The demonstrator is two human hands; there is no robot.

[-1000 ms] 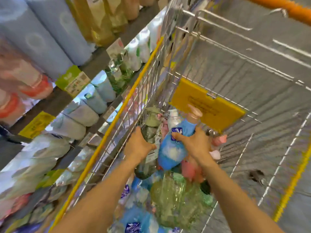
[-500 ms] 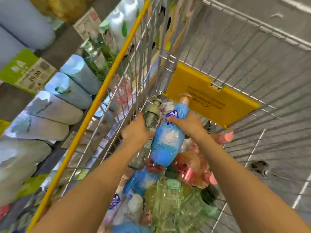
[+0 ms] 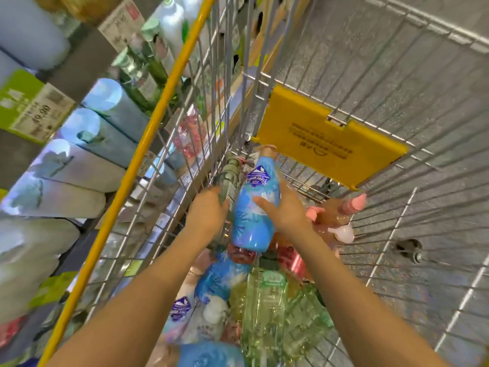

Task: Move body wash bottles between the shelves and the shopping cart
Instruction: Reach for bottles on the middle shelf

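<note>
Blue plastic fills the middle of my view: the right hand (image 3: 284, 210) grips one blue bottle (image 3: 255, 207) round its waist, thumb across the front, holding it nearly upright above the heap inside the shopping cart (image 3: 370, 107). The left hand (image 3: 209, 211) curls round one clear green bottle (image 3: 227, 181), pressed close against the cart's left wire wall, touching the blue one's side. Beneath them I count at least two more blue bottles (image 3: 222, 279), one green pump bottle (image 3: 264, 295) lying lengthwise, and two pink pump tops (image 3: 353, 203) toward the right wall; the rest of the heap is too jumbled to number. One yellow placard (image 3: 328, 139) hangs on the far wall. On the shelves (image 3: 87, 64) left, four pale blue bottles (image 3: 111, 107) lie in a row.
</note>
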